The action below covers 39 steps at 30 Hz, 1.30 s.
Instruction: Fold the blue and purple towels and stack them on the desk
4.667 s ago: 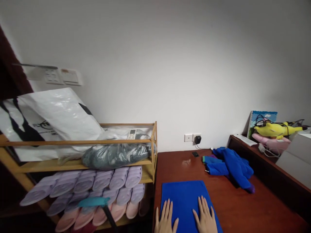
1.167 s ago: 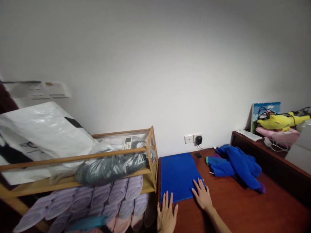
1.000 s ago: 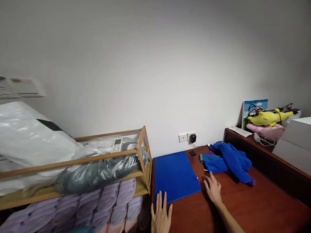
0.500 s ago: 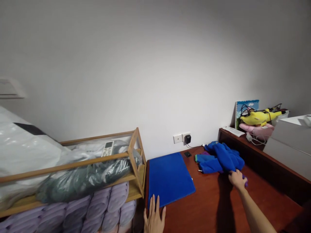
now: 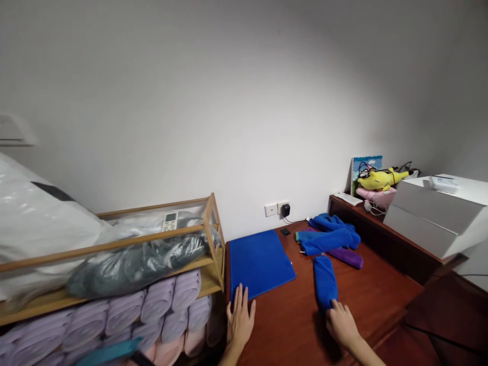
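My left hand (image 5: 241,313) lies flat with fingers spread, its fingertips on the near edge of a smooth blue cloth (image 5: 259,264) spread on the brown tabletop. In my right hand (image 5: 340,321) is the near end of a folded blue cloth (image 5: 325,279), gripped between closed fingers, its far end stretching away over the table. Beyond it lies a heap of blue cloths (image 5: 331,238), and a rolled purple cloth (image 5: 346,257) sticks out from under them.
To the left stands a wooden rack (image 5: 208,229) with plastic-wrapped bundles, a remote control (image 5: 170,221) and several lilac slippers (image 5: 186,287) below. A black plug (image 5: 285,210) sits in the wall socket. On the right ledge are a yellow plush toy (image 5: 381,179) and a white box (image 5: 427,216).
My right hand has drawn one blue cloth out of the heap towards me, baring the purple one. My left hand keeps its place on the spread cloth. The view has turned slightly right.
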Each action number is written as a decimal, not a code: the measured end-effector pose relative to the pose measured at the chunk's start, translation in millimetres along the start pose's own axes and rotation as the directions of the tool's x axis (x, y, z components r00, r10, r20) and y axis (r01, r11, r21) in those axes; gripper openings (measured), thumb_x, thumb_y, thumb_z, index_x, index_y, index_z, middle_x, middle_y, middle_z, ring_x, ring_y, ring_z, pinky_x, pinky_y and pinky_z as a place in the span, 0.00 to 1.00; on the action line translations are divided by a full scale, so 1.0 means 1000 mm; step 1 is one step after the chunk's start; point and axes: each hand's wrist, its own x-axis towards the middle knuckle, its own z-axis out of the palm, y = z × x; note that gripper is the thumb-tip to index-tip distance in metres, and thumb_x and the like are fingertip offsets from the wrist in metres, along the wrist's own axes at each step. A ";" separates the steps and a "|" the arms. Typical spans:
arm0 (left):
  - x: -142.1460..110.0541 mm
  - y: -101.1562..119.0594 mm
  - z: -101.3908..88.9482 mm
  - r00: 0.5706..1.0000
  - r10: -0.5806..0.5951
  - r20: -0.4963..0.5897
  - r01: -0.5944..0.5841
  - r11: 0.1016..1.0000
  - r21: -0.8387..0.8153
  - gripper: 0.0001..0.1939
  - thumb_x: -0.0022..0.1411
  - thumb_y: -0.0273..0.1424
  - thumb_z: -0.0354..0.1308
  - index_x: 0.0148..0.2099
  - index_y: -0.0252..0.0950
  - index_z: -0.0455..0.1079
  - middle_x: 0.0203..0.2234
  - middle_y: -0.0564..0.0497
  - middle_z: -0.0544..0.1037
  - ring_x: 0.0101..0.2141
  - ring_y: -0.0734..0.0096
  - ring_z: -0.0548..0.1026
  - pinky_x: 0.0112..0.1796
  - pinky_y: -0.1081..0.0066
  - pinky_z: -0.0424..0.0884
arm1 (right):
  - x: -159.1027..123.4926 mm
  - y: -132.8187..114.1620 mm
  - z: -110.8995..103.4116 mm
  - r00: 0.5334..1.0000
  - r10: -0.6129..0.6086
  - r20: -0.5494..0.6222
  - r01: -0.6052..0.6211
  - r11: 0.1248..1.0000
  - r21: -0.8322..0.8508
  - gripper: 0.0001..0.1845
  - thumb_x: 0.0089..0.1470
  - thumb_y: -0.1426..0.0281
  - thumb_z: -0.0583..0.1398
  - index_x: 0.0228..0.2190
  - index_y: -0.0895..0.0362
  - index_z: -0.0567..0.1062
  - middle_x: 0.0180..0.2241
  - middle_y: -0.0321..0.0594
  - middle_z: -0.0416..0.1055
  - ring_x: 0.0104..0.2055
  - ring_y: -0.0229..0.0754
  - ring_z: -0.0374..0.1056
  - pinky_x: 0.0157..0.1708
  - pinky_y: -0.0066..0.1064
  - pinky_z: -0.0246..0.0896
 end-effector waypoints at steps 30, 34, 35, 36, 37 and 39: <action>-0.089 0.095 -0.106 0.939 0.229 0.258 -0.022 0.785 -0.619 0.25 0.57 0.22 0.39 0.51 0.42 0.69 0.53 0.52 0.71 0.53 0.69 0.68 0.54 0.63 0.64 | -0.070 -0.127 0.015 0.917 -0.391 0.084 0.339 0.871 0.355 0.16 0.56 0.67 0.49 0.41 0.54 0.72 0.41 0.44 0.74 0.45 0.45 0.68 0.45 0.35 0.59; -0.092 0.110 -0.084 0.845 0.409 0.345 -0.180 0.824 -0.537 0.26 0.62 0.29 0.42 0.63 0.41 0.56 0.62 0.50 0.58 0.61 0.62 0.55 0.59 0.53 0.54 | -0.075 -0.086 0.023 0.958 -0.279 -0.061 0.285 0.916 0.283 0.20 0.57 0.63 0.49 0.50 0.52 0.68 0.54 0.47 0.65 0.56 0.50 0.60 0.54 0.46 0.53; -0.093 0.114 -0.078 0.828 0.419 0.373 -0.192 0.837 -0.513 0.27 0.63 0.34 0.43 0.64 0.41 0.51 0.64 0.49 0.53 0.62 0.59 0.51 0.60 0.50 0.51 | -0.078 -0.075 0.028 0.966 -0.242 -0.092 0.258 0.932 0.256 0.22 0.57 0.61 0.50 0.52 0.51 0.66 0.58 0.48 0.60 0.59 0.52 0.56 0.55 0.49 0.50; -0.095 0.116 -0.072 0.818 0.418 0.395 -0.199 0.850 -0.488 0.29 0.64 0.39 0.43 0.66 0.42 0.47 0.65 0.49 0.49 0.63 0.57 0.48 0.60 0.47 0.49 | -0.080 -0.064 0.033 0.972 -0.206 -0.112 0.227 0.946 0.232 0.24 0.56 0.58 0.50 0.53 0.50 0.66 0.61 0.48 0.55 0.61 0.53 0.52 0.56 0.52 0.49; -0.098 0.118 -0.067 0.815 0.411 0.409 -0.203 0.862 -0.464 0.30 0.64 0.43 0.43 0.66 0.44 0.44 0.65 0.50 0.47 0.63 0.56 0.46 0.59 0.45 0.48 | -0.082 -0.055 0.038 0.978 -0.166 -0.129 0.191 0.958 0.214 0.25 0.56 0.56 0.50 0.53 0.49 0.66 0.63 0.47 0.52 0.63 0.55 0.49 0.56 0.53 0.48; -0.103 0.118 -0.062 0.821 0.395 0.411 -0.204 0.877 -0.435 0.31 0.64 0.46 0.41 0.66 0.47 0.40 0.66 0.52 0.43 0.64 0.57 0.44 0.60 0.44 0.46 | -0.084 -0.039 0.045 0.985 -0.077 -0.156 0.108 0.973 0.202 0.23 0.55 0.55 0.50 0.51 0.47 0.69 0.63 0.47 0.51 0.63 0.57 0.49 0.54 0.56 0.50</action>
